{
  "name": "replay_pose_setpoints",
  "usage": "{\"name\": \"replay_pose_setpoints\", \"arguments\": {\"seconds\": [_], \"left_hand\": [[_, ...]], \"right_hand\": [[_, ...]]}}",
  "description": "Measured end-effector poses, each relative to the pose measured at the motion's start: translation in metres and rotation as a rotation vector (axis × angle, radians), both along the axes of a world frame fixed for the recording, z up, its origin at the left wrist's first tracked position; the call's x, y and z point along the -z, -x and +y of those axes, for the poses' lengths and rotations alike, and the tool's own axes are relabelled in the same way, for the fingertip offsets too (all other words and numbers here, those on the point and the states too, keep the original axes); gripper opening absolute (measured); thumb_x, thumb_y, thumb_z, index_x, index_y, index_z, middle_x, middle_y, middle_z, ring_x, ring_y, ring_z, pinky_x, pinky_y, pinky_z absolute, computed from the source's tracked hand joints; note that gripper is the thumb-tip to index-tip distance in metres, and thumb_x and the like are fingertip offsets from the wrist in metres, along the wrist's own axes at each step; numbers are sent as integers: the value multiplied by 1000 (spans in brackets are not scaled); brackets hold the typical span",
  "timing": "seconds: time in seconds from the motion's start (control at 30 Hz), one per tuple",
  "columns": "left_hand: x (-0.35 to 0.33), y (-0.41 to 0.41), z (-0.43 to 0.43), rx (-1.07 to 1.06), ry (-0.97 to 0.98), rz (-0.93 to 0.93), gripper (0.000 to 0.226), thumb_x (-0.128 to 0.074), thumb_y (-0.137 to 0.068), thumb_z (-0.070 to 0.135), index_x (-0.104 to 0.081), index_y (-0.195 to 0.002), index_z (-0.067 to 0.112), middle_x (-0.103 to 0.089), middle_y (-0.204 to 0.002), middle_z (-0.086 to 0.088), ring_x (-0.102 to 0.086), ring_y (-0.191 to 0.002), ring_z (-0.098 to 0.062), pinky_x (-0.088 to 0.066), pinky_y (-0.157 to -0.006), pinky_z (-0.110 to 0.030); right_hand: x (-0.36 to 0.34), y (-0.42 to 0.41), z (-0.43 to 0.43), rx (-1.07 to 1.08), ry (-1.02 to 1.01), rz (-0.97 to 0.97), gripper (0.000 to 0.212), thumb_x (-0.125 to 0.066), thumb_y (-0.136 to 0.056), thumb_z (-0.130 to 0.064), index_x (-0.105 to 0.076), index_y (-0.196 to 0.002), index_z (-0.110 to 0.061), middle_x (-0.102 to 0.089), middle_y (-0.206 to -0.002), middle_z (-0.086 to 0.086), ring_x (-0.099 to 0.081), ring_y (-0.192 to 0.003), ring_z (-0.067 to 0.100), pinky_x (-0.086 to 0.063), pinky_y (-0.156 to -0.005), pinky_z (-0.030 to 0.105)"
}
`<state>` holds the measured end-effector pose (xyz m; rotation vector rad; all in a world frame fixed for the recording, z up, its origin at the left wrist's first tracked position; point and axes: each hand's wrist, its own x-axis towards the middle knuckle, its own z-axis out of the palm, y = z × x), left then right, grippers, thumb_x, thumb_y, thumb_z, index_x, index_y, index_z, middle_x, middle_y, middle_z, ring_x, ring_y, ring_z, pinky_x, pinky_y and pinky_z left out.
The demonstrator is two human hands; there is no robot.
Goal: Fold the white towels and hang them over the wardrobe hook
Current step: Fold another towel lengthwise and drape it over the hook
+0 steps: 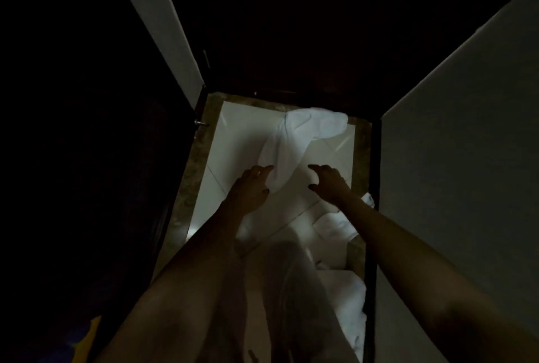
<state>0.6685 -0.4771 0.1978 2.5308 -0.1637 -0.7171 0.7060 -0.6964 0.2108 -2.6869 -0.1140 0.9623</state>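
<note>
Only the left hand (250,187) pinches the near end of the white towel (291,141), which drapes away beyond the grip, while the right hand (329,179) hovers empty just beside, so a lopsided pull could skew it.

Bare tiled floor (233,135) lies open between the dark panel (87,158) at left and the pale door (466,173) at right, narrowed by a crumpled white towel (291,135) ahead and heaped towels (347,295) near right

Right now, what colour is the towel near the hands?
Plain white; the head view shows the towel best.
</note>
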Motion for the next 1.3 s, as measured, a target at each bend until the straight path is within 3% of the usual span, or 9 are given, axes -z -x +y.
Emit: {"name": "replay_pose_setpoints", "arguments": {"seconds": [0.27, 0.43, 0.57, 0.7, 0.83, 0.93, 1.03, 1.13, 1.3], "left_hand": [[271, -79, -3, 173, -89, -117, 73, -57, -93, 28, -16, -153, 22, -32, -148, -11, -42, -124, -33, -43, -95, -44], [437, -98, -22, 386, -87, -226, 80, -66, -84, 38, -28, -150, 16, -44, -138, -15, -42, -124, -34, -36, -102, -43], [524, -90, -26, 363, -103, -259, 65, -56, -88, 41, -35, -146, 20, -50, -129, -9, -46, -116, -29, -39, -94, -42], [556, -78, -14, 216, -17, -328, 49, -60, -88, 31, -52, -133, 12, -60, -120, -11, -56, -109, -32, -41, -93, -40], [559, -80, -12, 313, -132, -244, 69, -56, -84, 54, -39, -141, 19, -50, -129, -6, -47, -116, -29, -34, -95, -41], [564, -74, -18, 279, -127, -332, 60, -53, -87, 44, -42, -139, 16, -53, -124, -7, -50, -111, -29, -36, -93, -42], [572, -77, -16, 228, -24, -577, 35, -60, -80, 26, -66, -110, 9, -66, -95, -9, -62, -84, -31, -48, -78, -42], [571, -87, -12, 142, 118, -639, 22, -57, -80, 23, -71, -89, 8, -69, -78, -7, -66, -70, -28, -51, -71, -40], [567, -102, -2, 61, 250, -432, 12, -64, -84, 17, -69, -88, 7, -73, -86, -8, -68, -79, -26, -31, -67, -13]], "right_hand": [[254, -80, 1, 92, -53, -67, 64, -69, -88, -22, -42, -145, -16, -49, -136, 20, -45, -125, 38, -40, -103, 46], [407, -96, -17, 43, -29, -68, 70, -73, -85, -20, -40, -147, -19, -46, -138, 19, -41, -127, 37, -40, -101, 46], [492, -96, -25, 10, -28, -120, 67, -68, -90, -27, -36, -149, -24, -35, -151, 17, -28, -140, 35, -32, -109, 46], [529, -92, -16, -112, -29, -167, 62, -64, -93, -25, -37, -148, -22, -38, -147, 18, -30, -139, 35, -34, -106, 41], [534, -90, -11, -193, -3, -153, 58, -61, -95, -25, -38, -148, -23, -32, -153, 19, -26, -143, 33, -32, -110, 37], [541, -98, -9, -216, 3, -180, 55, -59, -95, -23, -40, -147, -21, -42, -147, 19, -34, -138, 33, -34, -109, 36], [556, -102, -3, -214, 41, -225, 55, -60, -93, -21, -44, -145, -21, -34, -151, 19, -33, -138, 34, -35, -107, 37], [570, -99, 1, -203, 20, -298, 52, -64, -88, -19, -53, -139, -19, -37, -148, 21, -35, -136, 36, -35, -105, 39], [579, -91, -3, -125, -28, -371, 41, -68, -87, -20, -64, -128, -16, -44, -144, 20, -35, -137, 36, -33, -108, 42]]}}
